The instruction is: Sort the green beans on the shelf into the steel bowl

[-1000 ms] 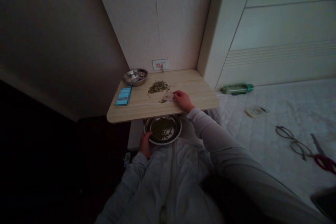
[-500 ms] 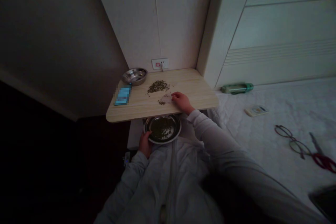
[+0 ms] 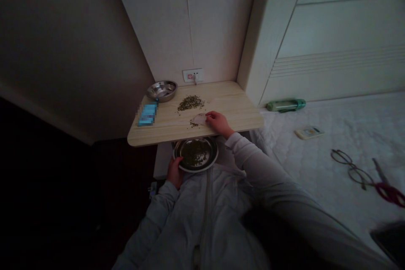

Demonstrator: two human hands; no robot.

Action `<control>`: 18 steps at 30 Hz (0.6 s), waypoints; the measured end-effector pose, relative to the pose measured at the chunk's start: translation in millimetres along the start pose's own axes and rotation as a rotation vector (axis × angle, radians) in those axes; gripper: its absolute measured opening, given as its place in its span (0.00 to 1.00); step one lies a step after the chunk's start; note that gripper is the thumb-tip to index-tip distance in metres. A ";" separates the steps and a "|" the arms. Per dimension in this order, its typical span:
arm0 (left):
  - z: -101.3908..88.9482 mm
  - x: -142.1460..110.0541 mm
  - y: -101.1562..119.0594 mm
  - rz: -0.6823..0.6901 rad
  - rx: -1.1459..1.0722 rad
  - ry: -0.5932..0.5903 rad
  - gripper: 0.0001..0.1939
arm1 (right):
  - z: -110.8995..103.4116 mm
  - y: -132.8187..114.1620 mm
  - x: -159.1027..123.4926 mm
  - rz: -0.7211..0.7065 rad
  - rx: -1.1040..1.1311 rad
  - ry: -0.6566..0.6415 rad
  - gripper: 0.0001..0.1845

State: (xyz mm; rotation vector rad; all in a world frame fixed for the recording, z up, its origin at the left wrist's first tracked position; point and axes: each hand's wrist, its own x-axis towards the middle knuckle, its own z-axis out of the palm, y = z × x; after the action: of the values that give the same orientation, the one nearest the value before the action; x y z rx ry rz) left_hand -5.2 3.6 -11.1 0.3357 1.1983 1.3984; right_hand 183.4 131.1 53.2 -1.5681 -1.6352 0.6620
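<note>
My left hand [image 3: 175,171] grips the rim of a metal plate [image 3: 214,159] just below the front edge of a small wooden table [image 3: 240,112]; the plate holds small green grains. On the table my right hand [image 3: 218,122] is closed on a pale card [image 3: 199,119], whose edge rests against a little clump of the same grains [image 3: 193,124]. A larger pile of green grains [image 3: 190,103] lies further back on the table. Both arms wear light grey sleeves.
An empty metal bowl [image 3: 162,90] and a blue packet [image 3: 147,114] sit at the table's left. A wall socket [image 3: 193,75] is behind. On the white bed to the right lie a green bottle [image 3: 285,104], a remote [image 3: 309,132], glasses [image 3: 352,169] and red-handled scissors [image 3: 387,186].
My right hand with the card has slid a little toward the table's front edge, pushing the small clump of grains with it. The left hand and plate stay in place.
</note>
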 end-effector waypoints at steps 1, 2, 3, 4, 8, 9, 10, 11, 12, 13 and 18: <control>-0.6 0.3 -0.1 -0.001 0.001 -0.001 0.08 | 0.0 0.2 0.2 0.001 0.009 0.002 0.14; -0.9 0.4 -0.1 -0.001 0.002 -0.004 0.07 | -0.1 0.3 0.6 0.002 0.020 0.004 0.13; -0.8 0.3 0.0 -0.003 0.001 -0.006 0.07 | -0.3 0.6 1.0 0.003 0.033 0.007 0.13; -0.4 0.0 0.3 -0.005 0.000 -0.011 0.07 | -0.7 0.9 1.4 0.004 0.048 0.010 0.13; 2.2 -1.4 1.2 -0.023 -0.010 -0.021 0.08 | -3.1 2.7 2.9 0.008 0.108 0.040 0.13; 2.7 -1.7 1.3 -0.025 -0.011 -0.019 0.09 | -3.6 3.3 3.1 0.010 0.118 0.047 0.13; 3.0 -1.9 1.4 -0.023 -0.011 -0.015 0.09 | -4.0 4.0 3.3 0.010 0.127 0.052 0.12; 3.1 -2.0 1.5 -0.019 -0.010 -0.010 0.08 | -4.1 4.6 3.3 0.008 0.134 0.053 0.12; 3.2 -2.2 1.5 -0.012 -0.011 -0.005 0.08 | -3.9 5.3 3.4 0.004 0.141 0.049 0.11; 3.3 -2.3 1.6 -0.007 -0.012 -0.003 0.08 | -3.3 5.8 3.3 -0.001 0.148 0.040 0.11; 2.5 -1.6 0.7 -0.013 -0.016 -0.008 0.09 | 2.6 4.3 2.5 -0.035 0.176 -0.028 0.11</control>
State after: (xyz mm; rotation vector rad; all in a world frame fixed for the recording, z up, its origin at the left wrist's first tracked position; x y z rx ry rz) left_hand -3.3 3.5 -8.8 0.3219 1.1804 1.3937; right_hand 183.9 134.3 48.7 -1.4070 -1.5754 0.7901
